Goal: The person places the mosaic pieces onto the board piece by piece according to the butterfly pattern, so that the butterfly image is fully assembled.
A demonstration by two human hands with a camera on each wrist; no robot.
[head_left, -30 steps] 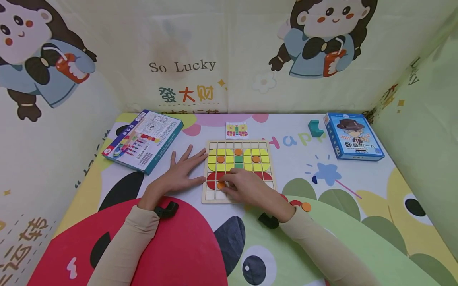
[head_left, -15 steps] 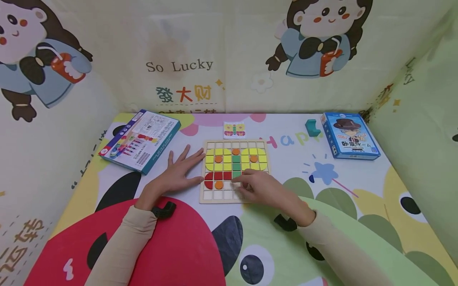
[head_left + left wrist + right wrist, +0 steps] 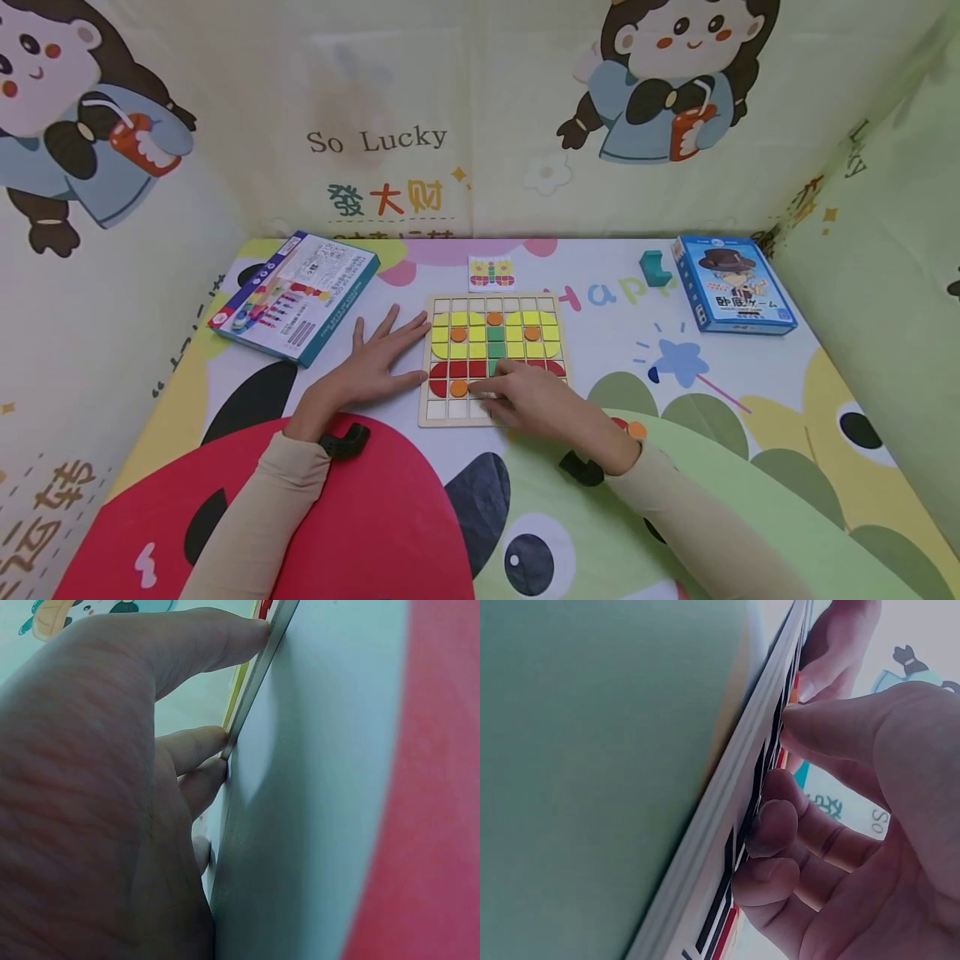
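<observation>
A square wooden grid board lies on the table with yellow tiles, red tiles, green tiles and round orange tiles in its cells. My left hand spreads its fingers flat, thumb and fingertips touching the board's left edge; the left wrist view shows the thumb against that edge. Over the lower middle cells, my right hand has its thumb and forefinger close together, just right of the lower orange tile. In the right wrist view the other fingers curl at the board; any tile between the fingertips is hidden.
A card with a butterfly pattern lies behind the board. A box is at back left, a blue box at back right, beside a teal piece. A loose orange tile lies by my right wrist.
My right hand leaves the lower orange tile, moves right, then comes back left to the cell beside it. That orange tile now sits uncovered. My left hand keeps its place at the board's edge.
</observation>
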